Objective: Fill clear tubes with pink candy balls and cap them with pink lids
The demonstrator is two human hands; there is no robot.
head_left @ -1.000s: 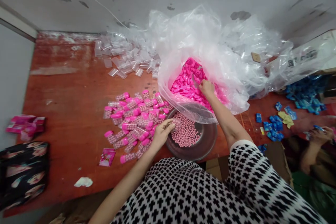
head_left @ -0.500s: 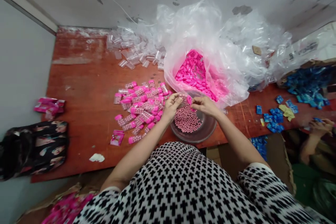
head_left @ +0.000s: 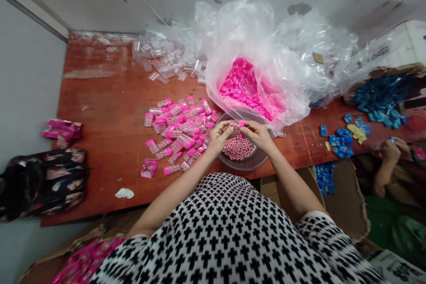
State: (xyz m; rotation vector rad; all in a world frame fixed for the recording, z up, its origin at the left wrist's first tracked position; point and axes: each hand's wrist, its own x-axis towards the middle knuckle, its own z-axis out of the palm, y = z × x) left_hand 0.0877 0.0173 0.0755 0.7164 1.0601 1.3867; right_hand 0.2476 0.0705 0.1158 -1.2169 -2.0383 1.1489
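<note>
Right hand (head_left: 259, 136) is out of the cap bag (head_left: 213, 75) vs a second ago, now meeting left hand (head_left: 218, 136) over the bowl (head_left: 261, 159). Left grip: pinched on a clear container (head_left: 234, 126), beads inside. Right grip: pinched on a pink cap (head_left: 242, 123) at the container's end. Container looks light, stiff, slick, maybe brittle; hold by side walls, easy squeeze. Cap likely light, firm; take its edges. Loose beads (head_left: 238, 150) underneath probably roll. Capped containers (head_left: 181, 132) heaped left on tabletop (head_left: 103, 111).
</note>
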